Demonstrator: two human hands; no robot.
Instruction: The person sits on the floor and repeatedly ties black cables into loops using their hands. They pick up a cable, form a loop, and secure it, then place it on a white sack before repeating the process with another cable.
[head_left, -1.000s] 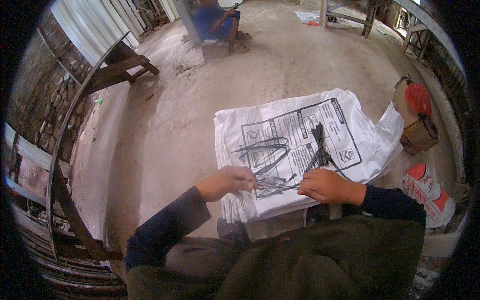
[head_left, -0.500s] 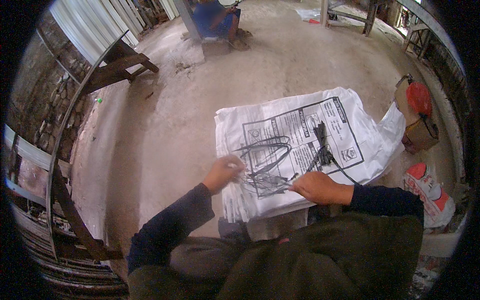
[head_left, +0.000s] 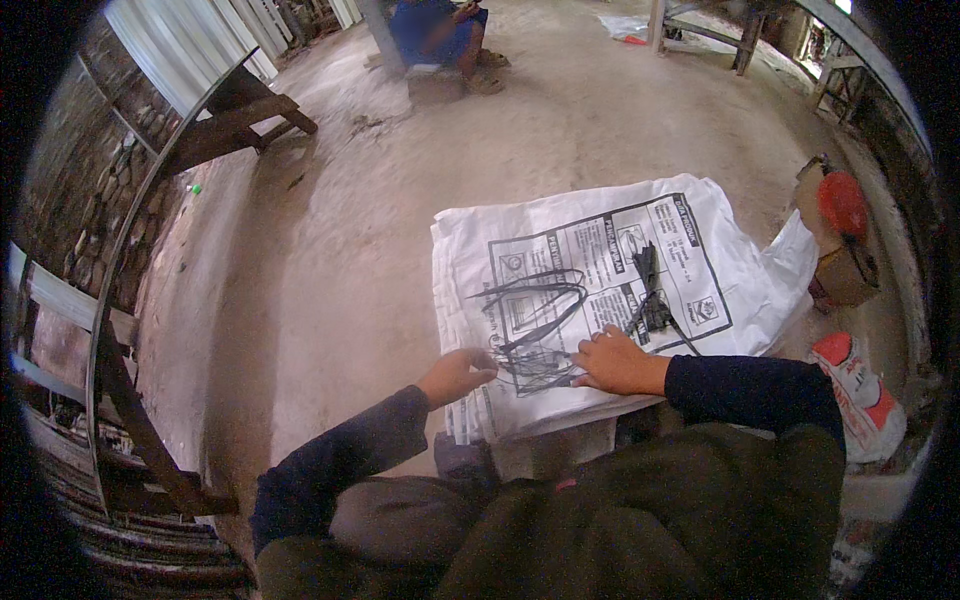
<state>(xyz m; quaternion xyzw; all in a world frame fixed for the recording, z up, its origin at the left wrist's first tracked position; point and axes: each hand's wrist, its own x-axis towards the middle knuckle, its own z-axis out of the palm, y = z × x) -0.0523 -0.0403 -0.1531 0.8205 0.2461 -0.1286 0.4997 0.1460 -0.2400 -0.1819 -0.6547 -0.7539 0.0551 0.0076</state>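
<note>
- My left hand (head_left: 458,375) is at the left edge of the white sack pile (head_left: 745,260), fingers curled together at the tips; I cannot tell whether they pinch a strand.
- My right hand (head_left: 618,362) is over the near part of the pile, fingers half bent and spread, tips down at the tangle; I cannot tell if any strand is gripped.
- Between them, toward the near edge, lies one tangle of thin black strips (head_left: 535,367), its long axis running mostly left to right; the strands are too fine to count.
- Beyond it, in the left half, is one folded black strip (head_left: 556,324), its bend pointing to the right edge and its ends to the left.
- Right of the pile's middle lies one black bundle (head_left: 657,312), long axis from far to near, its fanned end pointing to the far edge.
- A second ago both hands held a dark strip stretched between them; now none is stretched there, and my right fingers have spread. The folded strip and bundle lie as before.
</note>
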